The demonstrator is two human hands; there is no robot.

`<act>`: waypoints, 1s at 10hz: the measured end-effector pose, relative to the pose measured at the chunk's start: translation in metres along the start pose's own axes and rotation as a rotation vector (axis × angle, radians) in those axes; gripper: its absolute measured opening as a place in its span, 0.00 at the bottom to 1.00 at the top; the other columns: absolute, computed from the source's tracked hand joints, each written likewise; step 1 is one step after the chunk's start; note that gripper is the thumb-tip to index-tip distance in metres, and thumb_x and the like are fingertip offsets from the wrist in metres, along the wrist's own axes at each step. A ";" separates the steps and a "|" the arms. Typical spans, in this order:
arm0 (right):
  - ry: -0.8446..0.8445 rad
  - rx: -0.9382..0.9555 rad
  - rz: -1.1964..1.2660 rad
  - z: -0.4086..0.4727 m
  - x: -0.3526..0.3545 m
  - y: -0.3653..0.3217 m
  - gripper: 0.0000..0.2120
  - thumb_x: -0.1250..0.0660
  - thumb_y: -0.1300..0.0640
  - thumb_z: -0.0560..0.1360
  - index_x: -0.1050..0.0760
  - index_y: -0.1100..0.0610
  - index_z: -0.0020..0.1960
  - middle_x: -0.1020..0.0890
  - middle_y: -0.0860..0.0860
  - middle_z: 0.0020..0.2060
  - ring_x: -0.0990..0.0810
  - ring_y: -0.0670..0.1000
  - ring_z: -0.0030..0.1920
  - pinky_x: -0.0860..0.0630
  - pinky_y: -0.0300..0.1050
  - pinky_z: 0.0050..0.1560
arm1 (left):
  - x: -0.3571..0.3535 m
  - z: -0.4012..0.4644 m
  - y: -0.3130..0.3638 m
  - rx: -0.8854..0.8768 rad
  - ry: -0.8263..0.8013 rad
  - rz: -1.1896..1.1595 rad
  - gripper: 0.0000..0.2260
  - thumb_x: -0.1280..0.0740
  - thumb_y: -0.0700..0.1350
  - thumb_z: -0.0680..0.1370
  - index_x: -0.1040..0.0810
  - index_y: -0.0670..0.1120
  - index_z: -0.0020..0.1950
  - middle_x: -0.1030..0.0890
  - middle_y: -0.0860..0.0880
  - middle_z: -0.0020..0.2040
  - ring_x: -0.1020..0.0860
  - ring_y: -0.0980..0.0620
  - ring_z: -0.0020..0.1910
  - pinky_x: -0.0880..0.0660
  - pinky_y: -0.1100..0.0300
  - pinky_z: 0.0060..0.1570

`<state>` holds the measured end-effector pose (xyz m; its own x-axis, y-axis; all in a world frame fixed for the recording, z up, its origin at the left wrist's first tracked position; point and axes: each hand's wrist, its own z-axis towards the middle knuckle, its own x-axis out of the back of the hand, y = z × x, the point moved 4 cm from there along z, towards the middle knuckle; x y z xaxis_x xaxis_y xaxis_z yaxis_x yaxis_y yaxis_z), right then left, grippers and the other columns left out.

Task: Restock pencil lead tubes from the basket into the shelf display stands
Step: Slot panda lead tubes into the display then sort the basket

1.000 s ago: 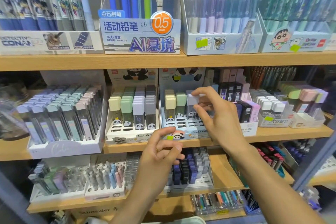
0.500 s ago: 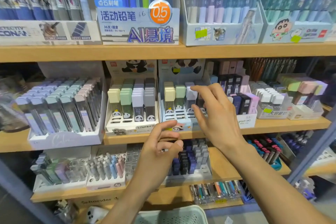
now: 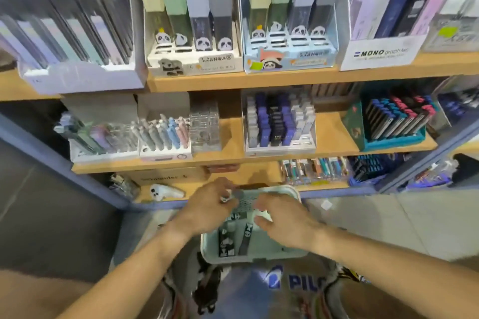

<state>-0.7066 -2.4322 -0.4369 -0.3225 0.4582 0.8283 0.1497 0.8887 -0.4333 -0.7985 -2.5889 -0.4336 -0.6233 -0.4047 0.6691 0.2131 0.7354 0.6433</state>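
Reaching into basket (image 3: 295, 198): right hand (image 3: 282, 225), fingers loosely spread, nearest tubes (image 3: 226, 241) lying lengthwise toward the person; left hand (image 3: 210, 208) grip unclear.

Bottom shelf: white game controller (image 3: 166, 192) beside a brown cardboard box (image 3: 166, 176).
Floor: blue carton (image 3: 285, 290).

Motion blur smeared both hands; the left hand (image 3: 210, 206) and right hand (image 3: 282, 223) hid much of the basket (image 3: 261, 252) (whether either gripped a tube was unclear).
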 end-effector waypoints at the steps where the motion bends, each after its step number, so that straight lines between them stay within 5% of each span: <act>1: -0.252 -0.196 0.115 0.025 -0.057 0.031 0.14 0.37 0.50 0.83 0.22 0.61 0.57 0.20 0.58 0.57 0.22 0.61 0.62 0.24 0.49 0.58 | -0.046 0.016 -0.045 0.202 -0.201 0.021 0.21 0.34 0.50 0.84 0.30 0.46 0.76 0.23 0.46 0.70 0.22 0.45 0.64 0.25 0.57 0.57; 2: -0.309 -0.407 0.230 0.054 -0.100 0.060 0.12 0.35 0.51 0.82 0.21 0.60 0.54 0.21 0.58 0.58 0.21 0.58 0.62 0.24 0.43 0.53 | -0.078 0.037 -0.075 0.346 -0.235 0.040 0.24 0.36 0.50 0.84 0.33 0.42 0.78 0.28 0.43 0.76 0.26 0.43 0.71 0.28 0.56 0.65; 3: -0.275 -0.589 0.555 0.077 -0.139 0.088 0.11 0.31 0.60 0.79 0.29 0.53 0.40 0.24 0.50 0.42 0.22 0.52 0.47 0.20 0.47 0.53 | -0.108 0.060 -0.100 0.470 -0.242 0.016 0.21 0.37 0.46 0.85 0.30 0.37 0.74 0.24 0.39 0.68 0.21 0.45 0.62 0.26 0.54 0.62; 4: -0.260 -0.655 0.778 0.089 -0.164 0.090 0.19 0.35 0.68 0.80 0.37 0.52 0.37 0.31 0.48 0.36 0.28 0.42 0.35 0.21 0.35 0.43 | -0.135 0.076 -0.119 0.528 -0.224 -0.063 0.18 0.37 0.40 0.83 0.28 0.36 0.72 0.23 0.38 0.68 0.22 0.40 0.64 0.25 0.48 0.67; 5: -0.196 -0.736 0.845 0.112 -0.193 0.090 0.18 0.38 0.70 0.80 0.39 0.55 0.37 0.34 0.52 0.35 0.31 0.44 0.30 0.30 0.36 0.28 | -0.160 0.086 -0.133 0.544 -0.283 -0.032 0.16 0.40 0.37 0.84 0.27 0.34 0.71 0.23 0.36 0.69 0.25 0.37 0.70 0.28 0.47 0.69; 6: -0.196 -0.775 0.891 0.130 -0.218 0.098 0.17 0.36 0.64 0.81 0.37 0.50 0.38 0.30 0.49 0.39 0.28 0.47 0.39 0.26 0.36 0.38 | -0.187 0.098 -0.161 0.695 -0.219 -0.163 0.19 0.33 0.38 0.81 0.26 0.29 0.69 0.21 0.32 0.65 0.23 0.35 0.66 0.25 0.44 0.64; 8: -0.253 -0.831 0.897 0.133 -0.227 0.109 0.17 0.35 0.61 0.81 0.38 0.50 0.37 0.32 0.47 0.37 0.32 0.43 0.35 0.28 0.39 0.41 | -0.221 0.113 -0.194 0.826 -0.175 -0.347 0.28 0.29 0.38 0.71 0.30 0.32 0.69 0.22 0.34 0.62 0.22 0.38 0.63 0.23 0.48 0.55; 9: -0.270 -0.792 0.891 0.142 -0.236 0.101 0.06 0.33 0.62 0.78 0.29 0.54 0.44 0.28 0.49 0.38 0.25 0.49 0.41 0.22 0.43 0.43 | -0.216 0.108 -0.174 0.840 -0.152 -0.408 0.31 0.28 0.41 0.71 0.33 0.33 0.72 0.22 0.38 0.60 0.22 0.37 0.65 0.22 0.49 0.59; 10: -0.274 -0.706 0.941 0.159 -0.271 0.110 0.08 0.36 0.69 0.75 0.22 0.59 0.41 0.20 0.55 0.40 0.19 0.57 0.48 0.19 0.56 0.57 | -0.214 0.107 -0.168 0.831 -0.144 -0.268 0.27 0.32 0.45 0.79 0.35 0.39 0.76 0.29 0.39 0.71 0.28 0.38 0.71 0.28 0.47 0.70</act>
<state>-0.7519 -2.4607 -0.7654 0.0126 0.9881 0.1532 0.8827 0.0610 -0.4660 -0.7810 -2.5679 -0.7247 -0.6741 -0.5893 0.4453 -0.5346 0.8053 0.2564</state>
